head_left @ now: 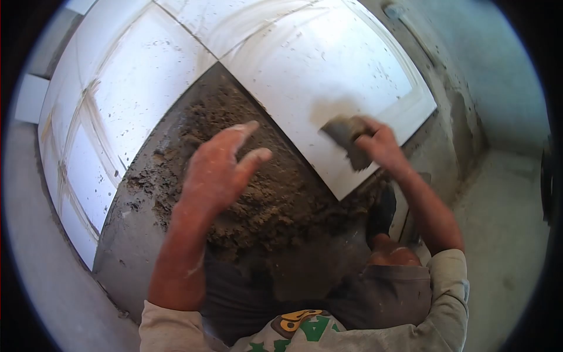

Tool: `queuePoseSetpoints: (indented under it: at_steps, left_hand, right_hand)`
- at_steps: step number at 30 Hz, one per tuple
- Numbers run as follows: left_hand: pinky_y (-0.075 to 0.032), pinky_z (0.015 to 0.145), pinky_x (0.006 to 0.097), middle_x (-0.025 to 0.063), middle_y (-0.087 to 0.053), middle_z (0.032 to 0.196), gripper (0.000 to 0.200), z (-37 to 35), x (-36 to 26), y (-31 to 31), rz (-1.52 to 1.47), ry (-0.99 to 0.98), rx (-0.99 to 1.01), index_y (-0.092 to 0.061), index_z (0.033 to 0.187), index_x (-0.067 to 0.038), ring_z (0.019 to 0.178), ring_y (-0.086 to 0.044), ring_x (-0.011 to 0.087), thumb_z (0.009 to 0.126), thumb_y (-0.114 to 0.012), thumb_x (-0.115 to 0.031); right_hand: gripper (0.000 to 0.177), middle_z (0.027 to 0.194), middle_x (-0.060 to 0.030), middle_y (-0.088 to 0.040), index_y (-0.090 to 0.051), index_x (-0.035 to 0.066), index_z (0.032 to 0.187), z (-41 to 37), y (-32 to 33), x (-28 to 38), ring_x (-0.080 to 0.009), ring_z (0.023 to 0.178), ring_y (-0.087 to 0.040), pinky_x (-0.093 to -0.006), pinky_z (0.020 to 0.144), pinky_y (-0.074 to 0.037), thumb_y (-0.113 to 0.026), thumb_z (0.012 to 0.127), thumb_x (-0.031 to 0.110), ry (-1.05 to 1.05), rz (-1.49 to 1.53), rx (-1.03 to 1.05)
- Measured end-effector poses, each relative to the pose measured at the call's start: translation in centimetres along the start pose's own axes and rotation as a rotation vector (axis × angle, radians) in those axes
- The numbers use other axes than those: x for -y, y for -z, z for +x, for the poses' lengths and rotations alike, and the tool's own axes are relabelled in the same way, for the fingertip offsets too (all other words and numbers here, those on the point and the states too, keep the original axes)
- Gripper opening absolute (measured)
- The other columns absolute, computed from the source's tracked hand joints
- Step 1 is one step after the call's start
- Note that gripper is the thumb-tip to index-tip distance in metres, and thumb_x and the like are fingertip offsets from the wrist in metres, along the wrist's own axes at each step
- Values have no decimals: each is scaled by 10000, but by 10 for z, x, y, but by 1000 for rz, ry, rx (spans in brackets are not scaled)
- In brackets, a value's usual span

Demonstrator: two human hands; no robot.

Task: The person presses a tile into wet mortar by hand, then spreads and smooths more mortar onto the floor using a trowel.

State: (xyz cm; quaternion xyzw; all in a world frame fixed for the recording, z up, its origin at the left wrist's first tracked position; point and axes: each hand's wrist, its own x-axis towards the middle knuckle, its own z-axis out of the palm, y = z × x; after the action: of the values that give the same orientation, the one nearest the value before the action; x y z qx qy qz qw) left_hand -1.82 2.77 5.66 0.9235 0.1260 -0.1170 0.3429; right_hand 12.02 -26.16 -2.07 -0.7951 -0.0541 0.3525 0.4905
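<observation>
My right hand (pixel 378 144) grips a flat, grey-brown piece with a ragged edge (pixel 343 134), stained with mortar; I cannot tell whether it is a sponge or a rag. It is over the near part of a large white tile (pixel 311 76), close to a brownish smear. My left hand (pixel 220 167) holds nothing, thumb and fingers apart, above a bed of damp, lumpy mortar (pixel 270 205). That mortar fills the corner between the right tile and another white tile (pixel 146 76) on the left.
More white tiles (pixel 199 14) continue at the back, streaked with mortar. A plastered wall (pixel 498 70) rises on the right beside a grey floor strip (pixel 492 205). My dark shoe (pixel 382 214) stands by the right tile's near corner. Bare grey floor (pixel 129 234) shows at left.
</observation>
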Motion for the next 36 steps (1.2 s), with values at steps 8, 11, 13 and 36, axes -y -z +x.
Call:
queuePoseSetpoints:
  at_steps: [8,11,13,36]
  left_hand:
    - [-430,1029,409,198,-592,1266,526,-29,6,1,-83,-144,-35,-567,1273,-19,1216,-546,330,907,-631,-391]
    - [-438,1017,414,197,-594,1258,516,-33,6,5,-83,-140,-75,-562,1272,-19,1205,-549,335,909,-630,-380]
    - [-442,1010,419,198,-594,1254,512,-41,3,5,-93,-138,-88,-561,1270,-19,1196,-553,340,908,-630,-375]
    - [-408,1042,421,209,-569,1291,513,-10,-10,-19,-5,-112,-104,-563,1278,-16,1222,-530,345,893,-648,-344]
  right_hand:
    - [347,846,-123,-712,-673,114,1139,25,-62,10,-232,729,-707,-375,678,-573,-572,810,155,54,-642,436]
    - [404,963,-168,-697,-664,113,1132,21,-88,24,-296,909,-679,-407,819,-536,-627,739,196,273,-873,741]
    - [409,928,-180,-698,-657,102,1127,44,-87,65,-314,885,-687,-407,798,-542,-616,731,195,180,-647,513]
    - [390,937,-209,-675,-654,52,1074,-33,26,54,-360,916,-658,-428,821,-520,-575,704,146,290,-934,242]
